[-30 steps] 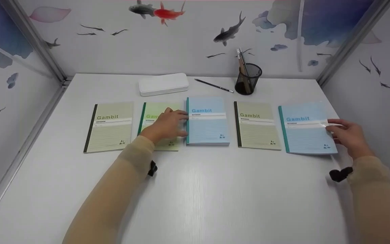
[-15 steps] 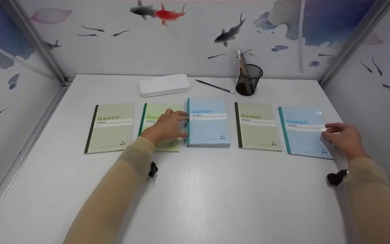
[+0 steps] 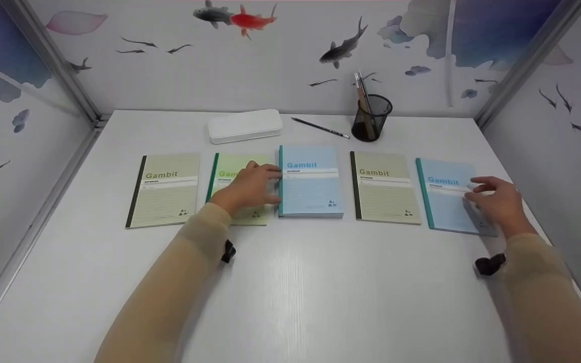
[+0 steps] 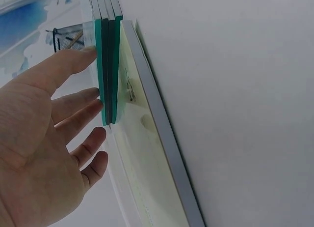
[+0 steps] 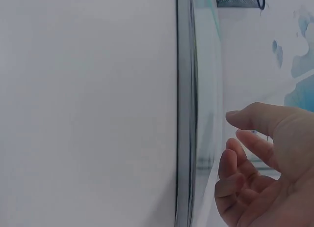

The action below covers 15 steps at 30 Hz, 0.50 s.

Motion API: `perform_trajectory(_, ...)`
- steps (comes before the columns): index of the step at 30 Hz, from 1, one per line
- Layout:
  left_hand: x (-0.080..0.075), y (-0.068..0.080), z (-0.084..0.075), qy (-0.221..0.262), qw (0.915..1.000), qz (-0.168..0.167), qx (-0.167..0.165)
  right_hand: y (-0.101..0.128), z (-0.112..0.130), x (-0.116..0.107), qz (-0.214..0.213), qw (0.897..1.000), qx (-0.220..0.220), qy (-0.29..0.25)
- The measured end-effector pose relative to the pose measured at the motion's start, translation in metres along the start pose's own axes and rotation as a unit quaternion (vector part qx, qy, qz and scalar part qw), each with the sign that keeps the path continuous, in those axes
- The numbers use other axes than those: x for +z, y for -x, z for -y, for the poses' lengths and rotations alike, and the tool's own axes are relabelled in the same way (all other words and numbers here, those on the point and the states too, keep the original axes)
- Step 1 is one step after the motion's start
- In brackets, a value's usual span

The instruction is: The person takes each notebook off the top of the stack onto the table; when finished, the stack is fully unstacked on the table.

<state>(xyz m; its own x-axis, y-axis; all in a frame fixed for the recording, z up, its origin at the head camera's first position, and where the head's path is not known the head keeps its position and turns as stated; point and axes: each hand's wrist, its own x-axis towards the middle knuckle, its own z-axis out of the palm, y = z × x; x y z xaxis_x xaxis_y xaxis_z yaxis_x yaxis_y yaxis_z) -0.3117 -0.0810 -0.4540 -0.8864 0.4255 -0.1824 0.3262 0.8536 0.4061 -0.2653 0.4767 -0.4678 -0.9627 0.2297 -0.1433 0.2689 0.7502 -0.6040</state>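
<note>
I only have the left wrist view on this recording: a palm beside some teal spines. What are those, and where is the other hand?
Observer: The head view shows a stack of blue notebooks; the left hand rests on the green notebook with its fingertips at the stack's spine.
Operator: And the right hand?
Observer: The right hand lies on the single blue notebook at the right end of the row, over its right edge.
Operator: Any grip on it?
Observer: In the right wrist view the fingers are loosely bent above the cover; I cannot tell if they pinch it.
Operator: Anything behind the row?
Observer: A white case, a pencil and a mesh pen cup.
</note>
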Motion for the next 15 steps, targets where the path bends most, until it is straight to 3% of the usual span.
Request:
perform_trajectory(7,-0.001,0.0,-0.001,0.009,0.9999,0.005,-0.013,0.007,0.051,0.029,0.043,0.998,-0.052,-0.018)
perform_trajectory(15,-0.001,0.0,-0.001,0.009,0.9997,0.011,-0.018,0.013,0.102,0.066,0.109,0.984,-0.122,-0.067)
